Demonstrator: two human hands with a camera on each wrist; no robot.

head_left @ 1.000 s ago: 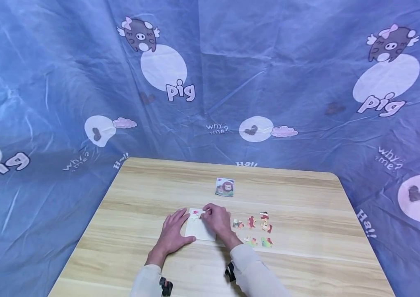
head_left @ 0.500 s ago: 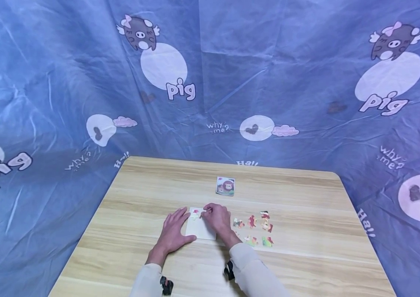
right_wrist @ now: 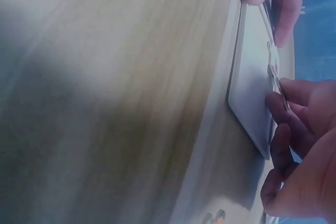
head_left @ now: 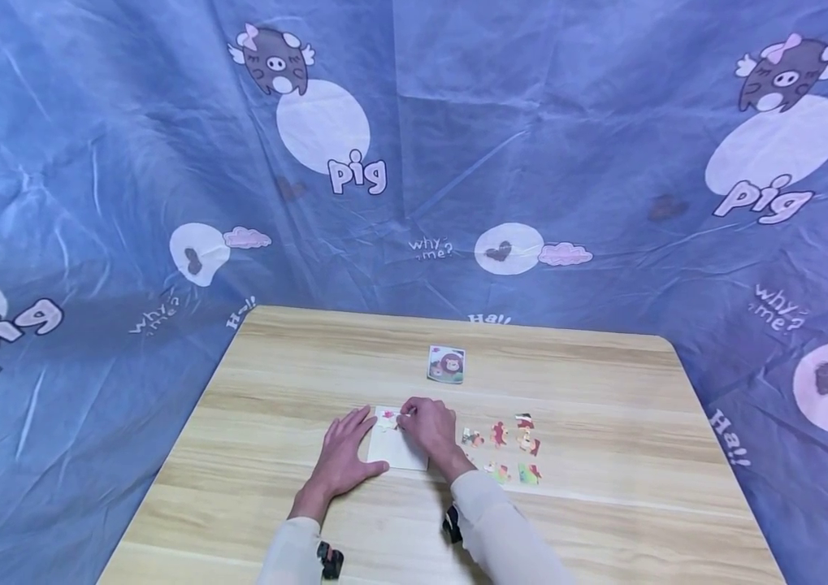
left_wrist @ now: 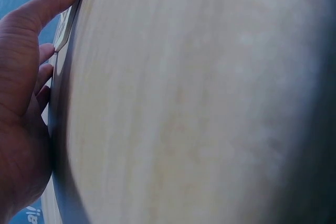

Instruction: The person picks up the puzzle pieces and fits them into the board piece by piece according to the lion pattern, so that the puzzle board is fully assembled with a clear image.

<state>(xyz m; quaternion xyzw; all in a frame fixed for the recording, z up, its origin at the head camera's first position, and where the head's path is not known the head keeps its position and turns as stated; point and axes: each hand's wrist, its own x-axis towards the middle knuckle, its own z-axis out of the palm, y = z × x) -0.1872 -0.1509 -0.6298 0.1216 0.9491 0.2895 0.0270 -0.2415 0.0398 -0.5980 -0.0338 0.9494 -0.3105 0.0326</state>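
A white square puzzle board lies on the wooden table between the two hands. At its far left corner sits a puzzle piece with a pink print. My left hand rests along the board's left side, fingers extended and thumb at the near left corner. My right hand is over the board's far right part and pinches a thin puzzle piece between thumb and fingertips. In the right wrist view that piece tilts close over the board, beside the pink-printed one; fingers cover much of it.
Several loose puzzle pieces lie on the table to the right of my right hand. A square picture card with a lion lies beyond the board. A blue printed cloth hangs behind the table.
My right hand has shifted only very slightly over the board, still pinching the puzzle piece. The left hand stays in place; the whole head view has moved a little.
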